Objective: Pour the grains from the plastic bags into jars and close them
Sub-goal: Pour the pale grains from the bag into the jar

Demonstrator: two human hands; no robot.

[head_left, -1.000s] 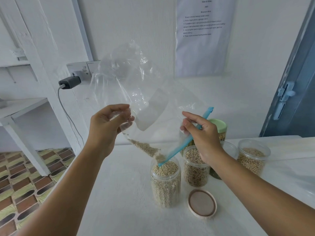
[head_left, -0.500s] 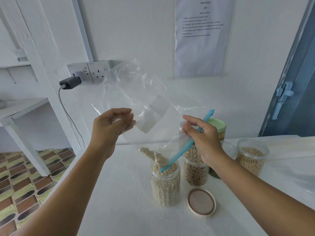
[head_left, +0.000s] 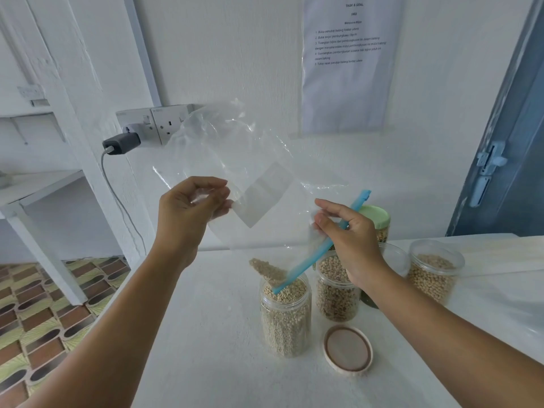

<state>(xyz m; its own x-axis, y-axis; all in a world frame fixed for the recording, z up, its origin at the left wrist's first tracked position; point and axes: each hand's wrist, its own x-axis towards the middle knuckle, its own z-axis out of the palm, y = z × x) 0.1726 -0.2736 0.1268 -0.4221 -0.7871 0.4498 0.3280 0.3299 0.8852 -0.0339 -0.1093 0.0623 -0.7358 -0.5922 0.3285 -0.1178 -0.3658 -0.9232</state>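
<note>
Lower now than a second ago, the clear plastic bag (head_left: 250, 172) has sunk toward the open jar (head_left: 285, 316), and the grains (head_left: 269, 270) have slid from the bag's left side down into its bottom corner — a small heap touching the jar's mouth. Left hand (head_left: 188, 207) pinches the bag's left edge between thumb and curled fingers, held up beside the bag's white label patch (head_left: 265, 195). Right hand (head_left: 350, 240) pinches the bag's mouth edge at its blue zip strip (head_left: 321, 242), which slants down so its lower end dips into the jar, itself filled nearly to the brim. Just behind and to the right stands a second open jar of grains (head_left: 335, 293), then a third (head_left: 432, 275) farther right; a green-lidded jar (head_left: 376, 219) shows behind the right hand. A loose lid (head_left: 348, 351) lies on the white table (head_left: 206, 348) — near the front jar, on its right.
</note>
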